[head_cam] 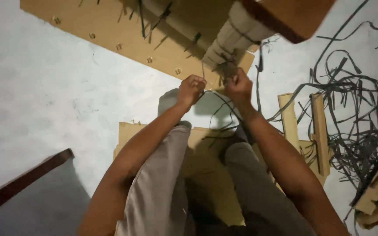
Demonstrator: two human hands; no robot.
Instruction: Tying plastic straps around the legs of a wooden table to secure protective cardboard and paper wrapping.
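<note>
Your left hand [191,88] and right hand [239,86] clench a dark strap [215,101] around the half-tied cardboard bundle [232,41]; loose straps [351,109] litter the floor [44,96].

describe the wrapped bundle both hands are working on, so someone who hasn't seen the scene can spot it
Start at the big cardboard sheet on the pale floor at the top. A pale, ribbed cardboard bundle slants across its right end, bound by dark strap, its lower end just above the left hand and right hand. Unlike the flat scraps at right, it is thick and rolled.
</note>
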